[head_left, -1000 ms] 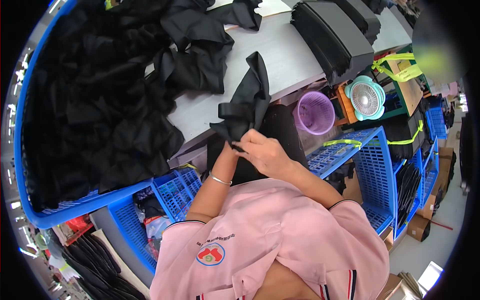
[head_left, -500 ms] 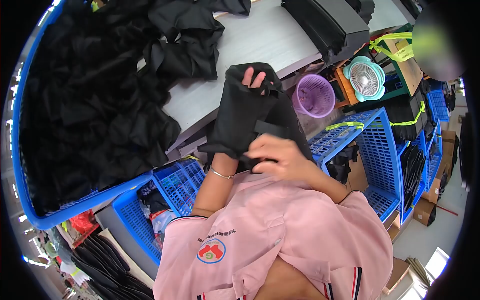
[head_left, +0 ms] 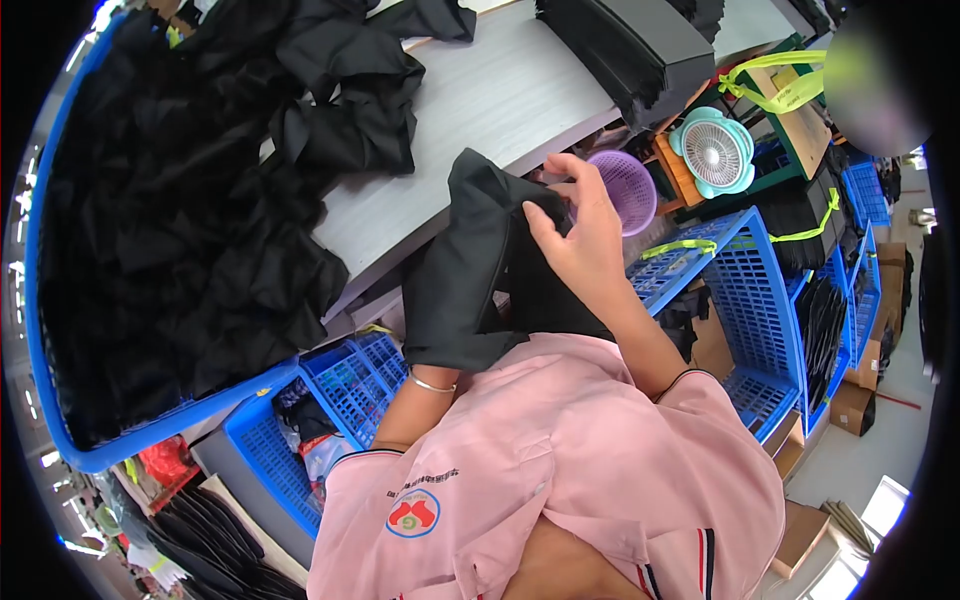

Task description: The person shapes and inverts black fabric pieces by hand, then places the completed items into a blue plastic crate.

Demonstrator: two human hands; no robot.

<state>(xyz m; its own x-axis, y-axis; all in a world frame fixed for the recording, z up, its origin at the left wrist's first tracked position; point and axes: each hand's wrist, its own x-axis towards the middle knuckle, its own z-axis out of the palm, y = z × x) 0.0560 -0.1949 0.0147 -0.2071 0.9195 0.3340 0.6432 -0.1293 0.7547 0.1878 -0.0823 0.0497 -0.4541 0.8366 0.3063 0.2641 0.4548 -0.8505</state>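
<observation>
A black fabric piece (head_left: pixel 455 270) lies over my left hand and hides it up to the wrist. Only my left wrist (head_left: pixel 428 392), with a silver bangle, shows below the cloth. The upper end of the piece is folded into a raised corner. At that corner is my right hand (head_left: pixel 582 225), thumb and fingers apart, with the thumb tip against or just beside the fabric edge. More black cloth (head_left: pixel 550 295) hangs below the right hand, over my lap.
A large blue bin (head_left: pixel 180 420) heaped with black fabric (head_left: pixel 180 220) is at the left. Ahead is a grey table (head_left: pixel 500 95) with stacked black pieces (head_left: pixel 610 50). A purple basket (head_left: pixel 640 205), a small fan (head_left: pixel 712 153) and blue crates (head_left: pixel 755 300) stand at the right.
My right hand has moved up and forward from the lower part of the fabric to its upper corner. The left fingers, visible before at the top, are now covered by the cloth.
</observation>
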